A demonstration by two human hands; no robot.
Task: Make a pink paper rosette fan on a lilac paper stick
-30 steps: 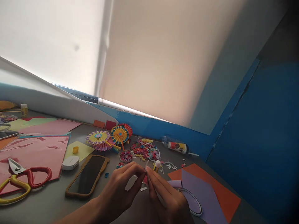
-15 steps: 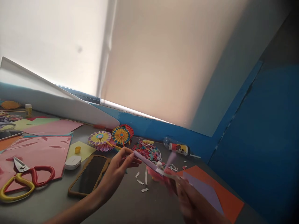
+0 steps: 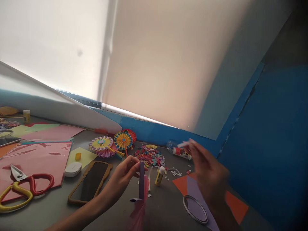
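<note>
My left hand (image 3: 128,171) pinches the top end of a folded purple and pink paper strip (image 3: 141,183). The strip hangs down, and its pink pleated part (image 3: 137,215) reaches the bottom edge of the view. At its side, a small pale curl (image 3: 136,200) sticks out. My right hand (image 3: 209,170) is raised on the right, apart from the paper, its fingers closed on a small white strip (image 3: 184,144). Below that hand a thin tape roll (image 3: 195,209) lies on a purple sheet (image 3: 192,186). Between the hands stands a glue stick (image 3: 159,176).
Red and yellow scissors (image 3: 26,186) lie on a pink pack (image 3: 45,160) at left. A phone (image 3: 90,181) and a white case (image 3: 73,169) are beside it. Paper rosettes (image 3: 124,141) and a scrap pile (image 3: 150,155) sit near the blue wall, by a bottle (image 3: 181,153).
My right hand has moved up and away from the paper with a small white strip. The paper has swung from slanting to hanging down. The glue stick and tape roll now show clearly.
</note>
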